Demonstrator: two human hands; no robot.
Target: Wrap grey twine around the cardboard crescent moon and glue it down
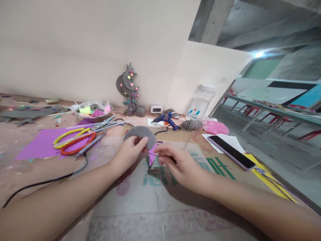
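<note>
A crescent point(142, 134) wrapped in grey yarn is held up over the cardboard, with bare purple card point(152, 155) showing at its lower right end. My left hand point(131, 150) pinches the wrapped part between thumb and fingers. Beside the purple end, my right hand point(179, 164) has its fingers closed together on what looks like a thin strand of grey yarn point(155, 154). Part of that strand is hidden by the right fingers. A blue glue gun point(165, 118) lies beyond the hands, near a coil of grey yarn point(191, 125).
Scissors point(77, 142) lie left on purple sheets point(37, 147), near a bowl point(94, 117) of bright scraps. A finished moon ornament point(129, 88) leans against the wall. A water bottle point(200, 102), pink plastic bag point(215, 127) and phone point(232, 152) are on the right. A black cable point(37, 183) crosses the left.
</note>
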